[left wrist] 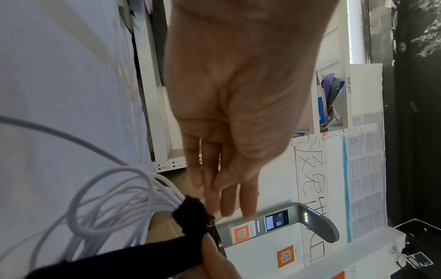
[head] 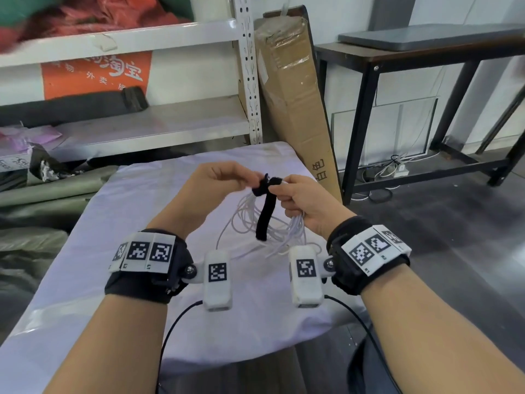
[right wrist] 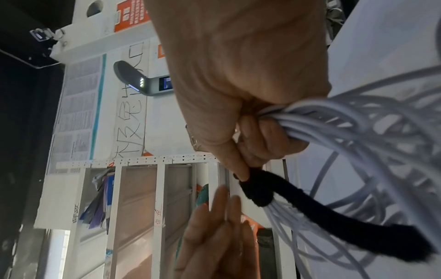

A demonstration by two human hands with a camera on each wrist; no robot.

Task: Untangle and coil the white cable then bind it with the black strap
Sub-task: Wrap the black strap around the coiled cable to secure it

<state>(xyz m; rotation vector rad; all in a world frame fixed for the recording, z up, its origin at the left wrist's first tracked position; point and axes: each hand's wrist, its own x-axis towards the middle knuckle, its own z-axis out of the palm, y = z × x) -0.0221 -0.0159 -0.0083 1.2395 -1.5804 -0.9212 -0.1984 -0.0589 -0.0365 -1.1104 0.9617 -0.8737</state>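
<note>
The white cable [head: 247, 220] hangs in several loose loops above the cloth-covered table [head: 127, 265]. My right hand [head: 279, 191] grips the bundled loops at their top and pinches the black strap [head: 264, 217] between thumb and forefinger. The strap wraps once around the bundle, and its long tail hangs down. In the right wrist view the right hand [right wrist: 250, 156] closes round the cable [right wrist: 358, 128], with the strap [right wrist: 310, 207] trailing right. My left hand [head: 250, 182] is level with the strap's top. The left hand's fingers [left wrist: 226, 198] are straight beside the strap [left wrist: 190, 213], holding nothing.
A white metal shelf rack [head: 250, 81] stands behind the table. A tall cardboard box [head: 292, 95] leans at the table's far right corner. A black-framed side table [head: 397, 58] is at the right, and grey-green rolls [head: 42, 194] lie at the left.
</note>
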